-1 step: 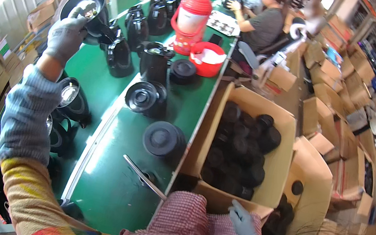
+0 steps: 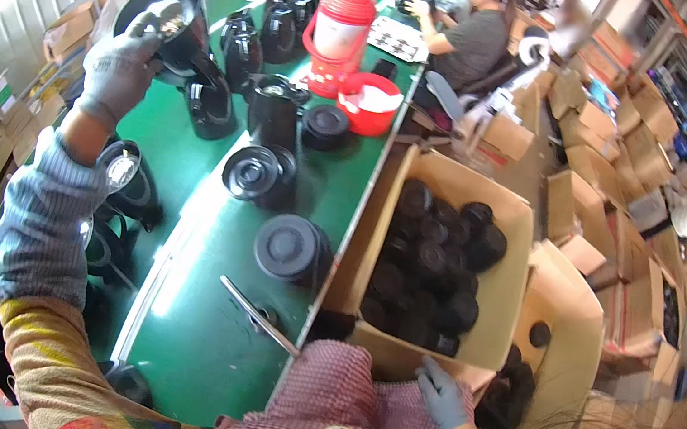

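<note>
At the left, my left hand (image 2: 118,74), in a grey glove, is closed on the rim of a black jug (image 2: 187,35). The jug is tilted with its shiny inner mouth toward me, and part of its rim is hidden behind my fingers. Just beyond it stands another black jug (image 2: 211,107). My right hand (image 2: 444,400), also gloved, rests low by the flap of a carton (image 2: 503,289), fingers extended and holding nothing. That carton contains many round black lids (image 2: 437,259).
A green worktable (image 2: 192,317) holds several black jugs, a dark round lid (image 2: 287,246), a metal strip (image 2: 257,314), a red-and-white flask (image 2: 339,39) and a red tub (image 2: 369,104). A second carton (image 2: 572,301) adjoins the first. A co-worker (image 2: 475,40) sits at the far end.
The whole view has shifted slightly, so the table and cartons appear a little further left. My left hand stays on the jug; my right hand keeps its place by the carton.
</note>
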A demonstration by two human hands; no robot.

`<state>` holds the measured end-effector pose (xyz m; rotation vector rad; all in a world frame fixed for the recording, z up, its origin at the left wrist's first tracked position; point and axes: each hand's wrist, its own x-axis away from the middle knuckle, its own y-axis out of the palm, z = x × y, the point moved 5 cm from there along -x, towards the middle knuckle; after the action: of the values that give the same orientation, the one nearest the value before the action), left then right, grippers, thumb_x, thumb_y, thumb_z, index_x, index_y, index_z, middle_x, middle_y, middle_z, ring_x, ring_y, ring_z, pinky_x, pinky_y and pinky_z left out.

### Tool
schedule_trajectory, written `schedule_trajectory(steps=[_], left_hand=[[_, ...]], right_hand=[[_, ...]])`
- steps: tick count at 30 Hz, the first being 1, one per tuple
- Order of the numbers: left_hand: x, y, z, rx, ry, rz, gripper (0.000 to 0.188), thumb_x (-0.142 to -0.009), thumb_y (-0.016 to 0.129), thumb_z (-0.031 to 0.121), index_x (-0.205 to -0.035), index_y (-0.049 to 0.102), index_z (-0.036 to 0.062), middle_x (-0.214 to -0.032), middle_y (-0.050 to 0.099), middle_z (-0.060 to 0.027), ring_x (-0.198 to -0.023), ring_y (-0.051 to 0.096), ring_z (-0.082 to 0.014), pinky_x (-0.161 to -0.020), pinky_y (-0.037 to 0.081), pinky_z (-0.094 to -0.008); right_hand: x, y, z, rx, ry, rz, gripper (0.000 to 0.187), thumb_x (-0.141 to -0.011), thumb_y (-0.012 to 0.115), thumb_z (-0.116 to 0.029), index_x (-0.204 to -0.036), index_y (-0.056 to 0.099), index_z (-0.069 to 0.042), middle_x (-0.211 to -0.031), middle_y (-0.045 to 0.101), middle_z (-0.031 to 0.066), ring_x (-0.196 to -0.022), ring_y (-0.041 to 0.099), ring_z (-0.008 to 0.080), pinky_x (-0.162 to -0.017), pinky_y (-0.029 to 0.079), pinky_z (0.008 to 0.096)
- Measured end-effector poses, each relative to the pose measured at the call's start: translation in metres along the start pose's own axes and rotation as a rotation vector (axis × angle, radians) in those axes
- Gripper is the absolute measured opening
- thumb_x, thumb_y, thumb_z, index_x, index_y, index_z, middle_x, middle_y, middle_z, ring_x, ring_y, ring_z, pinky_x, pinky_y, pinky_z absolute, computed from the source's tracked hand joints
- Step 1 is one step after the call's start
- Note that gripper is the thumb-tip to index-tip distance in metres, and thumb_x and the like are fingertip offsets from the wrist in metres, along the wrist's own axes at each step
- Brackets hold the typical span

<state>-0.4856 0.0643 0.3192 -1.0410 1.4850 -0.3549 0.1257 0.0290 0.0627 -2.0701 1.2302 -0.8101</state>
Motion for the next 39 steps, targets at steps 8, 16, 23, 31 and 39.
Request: schedule_trajectory(steps=[8, 16, 23, 31, 39], left_hand=[[0.116, -0.114, 0.261, 0.812, 0.714, -0.084, 0.020, -0.076, 0.075, 0.009, -0.092, 0.064, 0.0022, -0.135, 0.055, -0.0211, -0.120, 0.058, -0.0407, -0.097, 0.051, -0.0437], [0.293, -0.113, 0.406, 1.477, 0.937, -0.499, 0.031, -0.071, 0.077, -0.006, -0.097, 0.065, 0.0050, -0.156, 0.033, -0.0287, -0.137, 0.044, -0.0500, -0.111, 0.043, -0.0475], [0.385, -0.051, 0.449, 1.730, 0.379, -1.064, 0.031, -0.065, 0.065, -0.014, -0.090, 0.062, 0.0048, -0.162, 0.028, -0.0267, -0.143, 0.043, -0.0370, -0.111, 0.042, -0.0387], [0.369, -0.047, 0.451, 1.878, 0.337, -0.977, 0.044, -0.071, 0.060, -0.010, -0.113, 0.065, 0.0022, -0.159, 0.037, -0.0192, -0.139, 0.047, -0.0282, -0.113, 0.039, -0.0368], [0.245, 0.089, 0.283, 0.595, -0.208, -0.235, 0.084, -0.080, 0.081, 0.038, -0.148, 0.045, 0.0026, -0.152, 0.046, -0.0214, -0.143, 0.039, -0.0401, -0.118, 0.031, -0.0487]], right_hand=[[0.055, -0.057, 0.033, -0.303, -0.200, 0.222, 0.048, -0.097, 0.065, -0.018, -0.140, 0.056, 0.002, -0.128, 0.066, 0.0223, -0.120, 0.065, 0.0272, -0.103, 0.049, 0.0353], [0.075, -0.039, 0.032, -0.488, -0.414, 0.140, 0.045, -0.106, 0.051, -0.010, -0.149, 0.044, -0.001, -0.151, 0.050, 0.0165, -0.142, 0.045, 0.0254, -0.117, 0.035, 0.0334], [0.110, 0.035, 0.098, -0.495, -0.184, -0.027, 0.043, -0.105, 0.054, -0.019, -0.143, 0.051, 0.000, -0.128, 0.066, 0.0205, -0.120, 0.062, 0.0279, -0.106, 0.046, 0.0362], [0.084, -0.030, 0.035, 0.002, -0.668, -0.230, 0.053, -0.080, 0.077, -0.036, -0.126, 0.068, -0.010, -0.124, 0.068, 0.0126, -0.110, 0.062, 0.0327, -0.101, 0.046, 0.0429], [0.063, -0.028, 0.038, -0.082, -0.703, -0.155, 0.047, -0.082, 0.078, -0.035, -0.120, 0.071, -0.009, -0.119, 0.070, 0.0111, -0.113, 0.062, 0.0309, -0.104, 0.045, 0.0446]])
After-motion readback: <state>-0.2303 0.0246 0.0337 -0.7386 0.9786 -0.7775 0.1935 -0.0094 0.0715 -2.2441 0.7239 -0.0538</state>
